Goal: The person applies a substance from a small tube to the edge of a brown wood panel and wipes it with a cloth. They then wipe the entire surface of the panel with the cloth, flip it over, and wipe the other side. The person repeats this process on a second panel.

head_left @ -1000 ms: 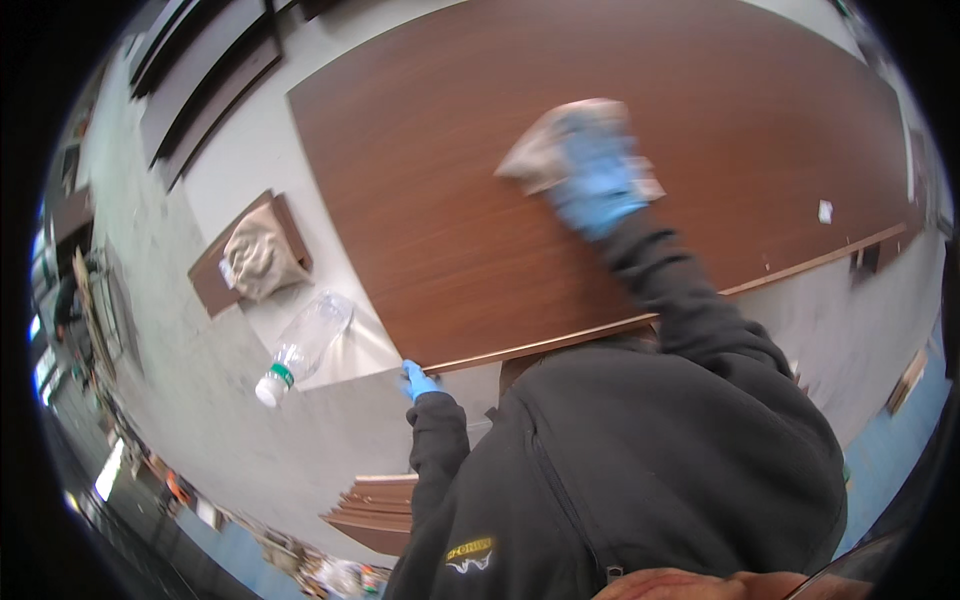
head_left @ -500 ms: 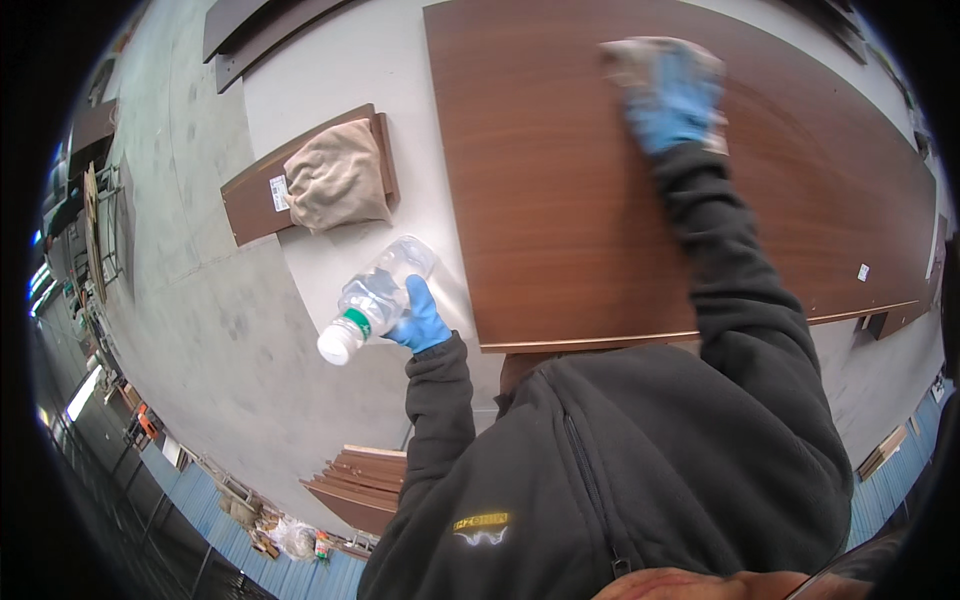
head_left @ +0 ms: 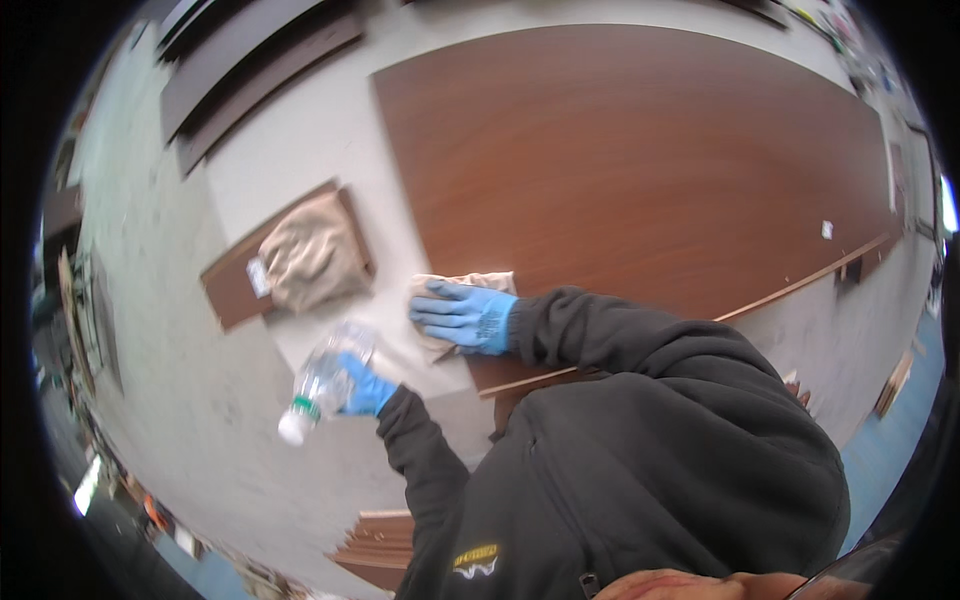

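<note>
Cloth (head_left: 455, 290), a beige rag, lies flat on the near left corner of the big brown panel (head_left: 640, 170), pinned there under the right hand (head_left: 465, 317). That hand wears a blue glove, and its fingers (head_left: 432, 310) are spread apart and pressed flat on the rag, not curled round it; a flat palm like this puts weight across the whole rag, which suits rubbing a broad face. The rag overhangs the panel's left edge a little, so it seems to be working right up to the corner.

Left of the panel's near corner and off its edge, the left hand (head_left: 368, 388), gloved in blue too, holds a clear plastic bottle (head_left: 322, 383). Its fingers are closed round the bottle's body. The bottle is tipped with its green-ringed neck and white cap pointing down and away from the panel, held clear of the wood and ready at the side. It looks see-through and mostly empty, though I cannot tell how much liquid is left inside.

Farther left of the panel lies a small brown board (head_left: 232, 290) on the grey floor (head_left: 190, 420), with a 2nd beige cloth (head_left: 312, 262) heaped on it. Below the panel's near edge, by the person's dark sleeve, a stack of thin wood strips (head_left: 375, 545) shows.
</note>
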`<state>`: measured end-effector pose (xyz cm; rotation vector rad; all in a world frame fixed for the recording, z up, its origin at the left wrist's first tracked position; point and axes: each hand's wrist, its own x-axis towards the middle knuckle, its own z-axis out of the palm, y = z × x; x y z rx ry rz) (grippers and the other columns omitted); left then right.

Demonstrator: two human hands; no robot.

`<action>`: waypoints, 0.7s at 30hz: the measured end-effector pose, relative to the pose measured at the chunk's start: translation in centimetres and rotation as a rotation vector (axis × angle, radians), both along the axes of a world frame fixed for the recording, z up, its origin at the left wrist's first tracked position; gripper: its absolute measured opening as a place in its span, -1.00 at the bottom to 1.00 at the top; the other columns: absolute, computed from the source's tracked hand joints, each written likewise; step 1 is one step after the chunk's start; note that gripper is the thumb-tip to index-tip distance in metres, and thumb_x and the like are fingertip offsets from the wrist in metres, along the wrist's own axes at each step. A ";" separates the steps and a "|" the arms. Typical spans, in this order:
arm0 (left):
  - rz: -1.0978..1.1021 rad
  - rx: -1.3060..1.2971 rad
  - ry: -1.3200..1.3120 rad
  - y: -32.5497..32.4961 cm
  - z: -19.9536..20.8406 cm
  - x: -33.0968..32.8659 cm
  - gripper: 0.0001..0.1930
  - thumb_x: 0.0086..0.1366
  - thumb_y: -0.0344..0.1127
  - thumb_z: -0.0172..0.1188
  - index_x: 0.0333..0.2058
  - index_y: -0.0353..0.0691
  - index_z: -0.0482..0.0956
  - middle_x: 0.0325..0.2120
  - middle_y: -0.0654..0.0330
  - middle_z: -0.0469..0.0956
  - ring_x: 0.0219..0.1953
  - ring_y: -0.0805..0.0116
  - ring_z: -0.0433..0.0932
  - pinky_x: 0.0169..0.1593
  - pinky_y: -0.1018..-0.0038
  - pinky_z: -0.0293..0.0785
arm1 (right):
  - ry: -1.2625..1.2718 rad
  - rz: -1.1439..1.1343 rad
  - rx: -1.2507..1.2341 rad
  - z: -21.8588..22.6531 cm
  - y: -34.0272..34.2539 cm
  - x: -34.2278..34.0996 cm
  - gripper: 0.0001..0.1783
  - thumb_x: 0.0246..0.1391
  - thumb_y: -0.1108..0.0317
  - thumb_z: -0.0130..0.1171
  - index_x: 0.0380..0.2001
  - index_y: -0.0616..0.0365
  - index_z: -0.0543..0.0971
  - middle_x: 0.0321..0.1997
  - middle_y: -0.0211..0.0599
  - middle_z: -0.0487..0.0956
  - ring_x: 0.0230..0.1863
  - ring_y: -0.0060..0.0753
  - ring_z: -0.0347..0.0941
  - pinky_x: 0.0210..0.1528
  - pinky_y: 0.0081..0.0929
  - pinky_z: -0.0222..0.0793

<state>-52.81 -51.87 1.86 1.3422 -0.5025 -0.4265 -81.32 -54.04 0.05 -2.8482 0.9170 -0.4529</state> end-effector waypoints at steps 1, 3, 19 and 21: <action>0.098 0.307 -0.511 -0.1 -0.1 0.1 -0.29 0.18 -0.33 0.64 0.25 -0.32 0.50 0.13 -0.01 0.64 0.09 0.09 0.65 0.24 0.09 0.62 | -0.080 -0.009 0.126 -0.3 -0.9 -1.6 -0.38 0.31 0.07 0.13 0.34 0.13 0.51 0.58 -0.02 0.35 0.67 -0.12 0.15 0.74 0.06 -0.13; 0.036 0.153 -0.539 -0.3 0.0 -0.2 -0.34 0.21 -0.33 0.62 0.23 -0.33 0.51 0.14 -0.04 0.63 0.08 0.07 0.65 0.24 0.06 0.61 | -0.275 -0.178 0.295 -0.5 -2.9 -6.6 -0.31 0.28 -0.04 0.24 0.34 0.13 0.49 0.56 -0.07 0.36 0.65 -0.10 0.16 0.72 0.08 -0.10; -0.388 0.895 0.568 16.5 -0.6 -14.4 -0.28 0.56 0.14 0.19 0.50 0.01 0.14 0.40 0.07 0.34 0.32 -0.04 0.45 0.24 -0.12 0.60 | 0.239 -2.247 0.048 2.5 4.9 -72.6 -0.48 0.45 -0.16 -0.02 0.39 -0.52 0.54 0.36 -0.36 0.65 0.38 -0.10 0.54 0.45 -0.11 0.33; -0.366 0.919 0.653 16.3 -0.4 -14.3 -0.29 0.57 0.15 0.18 0.52 0.09 0.13 0.43 0.07 0.29 0.35 -0.03 0.42 0.25 -0.15 0.60 | 0.186 -1.933 -0.091 0.9 1.9 -73.1 -0.46 0.48 -0.20 -0.08 0.37 -0.39 0.55 0.35 -0.32 0.64 0.39 -0.11 0.52 0.44 -0.09 0.31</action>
